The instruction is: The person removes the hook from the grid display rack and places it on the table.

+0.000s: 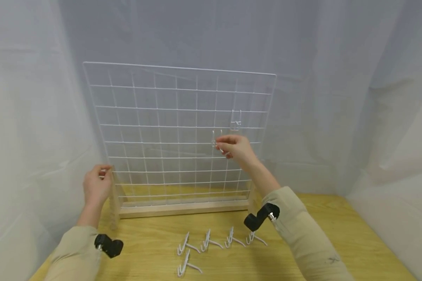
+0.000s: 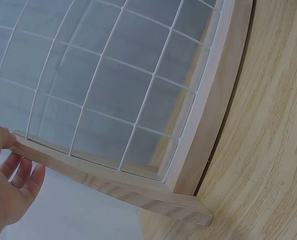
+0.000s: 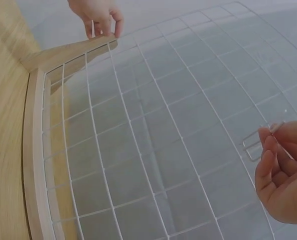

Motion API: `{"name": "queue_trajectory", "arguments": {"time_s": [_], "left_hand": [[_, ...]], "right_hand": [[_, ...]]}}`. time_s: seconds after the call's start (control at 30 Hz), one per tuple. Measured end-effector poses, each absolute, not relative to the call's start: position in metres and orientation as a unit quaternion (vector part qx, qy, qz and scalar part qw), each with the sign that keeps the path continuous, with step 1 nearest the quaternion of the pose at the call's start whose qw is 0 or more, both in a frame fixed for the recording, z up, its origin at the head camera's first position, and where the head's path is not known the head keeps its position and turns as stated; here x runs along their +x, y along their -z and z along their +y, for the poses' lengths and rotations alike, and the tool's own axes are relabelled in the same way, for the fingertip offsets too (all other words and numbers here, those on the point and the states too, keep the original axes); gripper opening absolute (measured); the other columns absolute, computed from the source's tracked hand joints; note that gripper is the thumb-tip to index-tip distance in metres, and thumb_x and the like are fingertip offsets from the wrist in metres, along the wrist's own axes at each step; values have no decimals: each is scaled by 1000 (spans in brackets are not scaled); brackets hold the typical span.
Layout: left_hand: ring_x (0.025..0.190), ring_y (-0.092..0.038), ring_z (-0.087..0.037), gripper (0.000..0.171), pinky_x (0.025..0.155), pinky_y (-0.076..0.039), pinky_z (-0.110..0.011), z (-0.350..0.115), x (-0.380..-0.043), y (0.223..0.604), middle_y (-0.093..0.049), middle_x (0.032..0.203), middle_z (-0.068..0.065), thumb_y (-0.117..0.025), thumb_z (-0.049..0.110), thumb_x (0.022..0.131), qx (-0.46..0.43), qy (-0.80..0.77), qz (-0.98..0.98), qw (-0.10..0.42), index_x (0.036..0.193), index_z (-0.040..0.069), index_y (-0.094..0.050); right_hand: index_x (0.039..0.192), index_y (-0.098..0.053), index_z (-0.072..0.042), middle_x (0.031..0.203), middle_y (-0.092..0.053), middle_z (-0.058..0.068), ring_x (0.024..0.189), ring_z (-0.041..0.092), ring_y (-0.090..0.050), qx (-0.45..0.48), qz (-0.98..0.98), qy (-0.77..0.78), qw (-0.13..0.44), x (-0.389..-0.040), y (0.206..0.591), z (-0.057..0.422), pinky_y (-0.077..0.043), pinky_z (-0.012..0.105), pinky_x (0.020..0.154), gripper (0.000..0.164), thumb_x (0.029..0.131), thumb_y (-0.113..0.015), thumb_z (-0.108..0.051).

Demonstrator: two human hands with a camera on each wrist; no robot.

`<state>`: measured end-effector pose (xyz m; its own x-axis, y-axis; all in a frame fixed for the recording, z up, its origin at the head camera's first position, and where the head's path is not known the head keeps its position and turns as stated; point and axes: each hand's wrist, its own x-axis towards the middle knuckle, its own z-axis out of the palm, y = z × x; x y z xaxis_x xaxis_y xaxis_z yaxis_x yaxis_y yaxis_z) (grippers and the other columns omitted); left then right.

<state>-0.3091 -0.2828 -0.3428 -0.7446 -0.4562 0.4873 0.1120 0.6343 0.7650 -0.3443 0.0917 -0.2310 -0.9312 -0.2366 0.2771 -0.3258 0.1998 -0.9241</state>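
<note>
A white wire grid panel (image 1: 176,68) stands upright in a pale wooden stand (image 1: 183,209). My left hand (image 1: 97,185) grips the top of the stand's left upright (image 2: 78,170), thumb and fingertips on the wood beside the grid's edge. Right of the panel's middle, my right hand (image 1: 236,150) pinches a white wire hook (image 1: 213,137) between thumb and fingers. The hook's two prongs point upward, close against the grid's wires; the fingers hide part of it. Above and to the right, another white hook (image 1: 236,124) hangs on the grid.
Several more white hooks (image 1: 185,246) lie on the wood-grain table (image 1: 144,242) in front of the stand. White curtains (image 1: 337,117) surround the back and sides. Each sleeve carries a black camera mount (image 1: 261,217).
</note>
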Motion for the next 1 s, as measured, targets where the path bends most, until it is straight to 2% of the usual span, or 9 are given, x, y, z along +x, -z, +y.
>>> {"name": "queue_trajectory", "arguments": {"time_s": [0.07, 0.13, 0.4, 0.5, 0.67, 0.73, 0.87, 1.0], "left_hand": [[86, -52, -35, 25, 71, -38, -37, -283, -309, 342, -55, 99, -27, -45, 6, 94, 104, 415, -837, 341, 112, -5, -59], [87, -52, -34, 25, 71, -37, -36, -283, -310, 342, -56, 99, -27, -46, 6, 94, 105, 415, -837, 340, 113, -5, -59], [88, -52, -35, 26, 71, -38, -36, -283, -309, 343, -55, 100, -27, -45, 6, 94, 103, 417, -840, 333, 113, -5, -58], [87, -52, -35, 26, 71, -38, -37, -283, -310, 343, -55, 99, -27, -45, 6, 94, 100, 415, -841, 333, 113, -6, -58], [86, -52, -34, 26, 71, -38, -36, -283, -311, 341, -55, 98, -26, -45, 6, 94, 100, 411, -840, 339, 113, -5, -58], [86, -52, -34, 25, 71, -37, -36, -283, -311, 340, -55, 97, -26, -45, 6, 94, 101, 411, -839, 342, 112, -5, -58], [86, -52, -35, 25, 70, -37, -36, -282, -311, 339, -54, 96, -25, -45, 6, 94, 103, 414, -836, 344, 112, -5, -58], [87, -52, -35, 25, 71, -37, -36, -283, -310, 339, -55, 97, -25, -45, 6, 94, 104, 413, -836, 345, 112, -5, -59]], "right_hand": [[111, -63, 6, 84, -68, 4, 70, 14, -55, 190, -778, -598, 41, -342, 234, 93, -46, 22, 58, 26, 88, -61, -6], [109, -64, 5, 80, -66, -3, 72, 16, -55, 196, -784, -588, 43, -338, 236, 95, -46, 23, 60, 25, 88, -62, -7], [110, -63, 6, 80, -64, -5, 73, 16, -54, 205, -786, -582, 33, -323, 245, 100, -46, 23, 61, 26, 88, -61, -7], [110, -63, 5, 81, -65, -2, 74, 17, -55, 208, -793, -572, 30, -319, 250, 104, -47, 25, 61, 26, 88, -62, -8], [112, -63, 3, 98, -68, 9, 76, 14, -55, 220, -798, -561, 18, -311, 257, 112, -46, 28, 64, 25, 89, -61, -9], [113, -62, 3, 100, -68, 9, 74, 12, -54, 231, -798, -557, 13, -308, 261, 116, -46, 28, 64, 26, 90, -60, -9], [113, -62, 4, 86, -66, 2, 65, 11, -52, 241, -793, -560, 0, -302, 269, 122, -45, 27, 59, 27, 89, -61, -8], [112, -60, 8, 78, -63, -3, 62, 12, -51, 249, -792, -557, -16, -296, 282, 128, -44, 25, 57, 28, 89, -61, -7]]}}
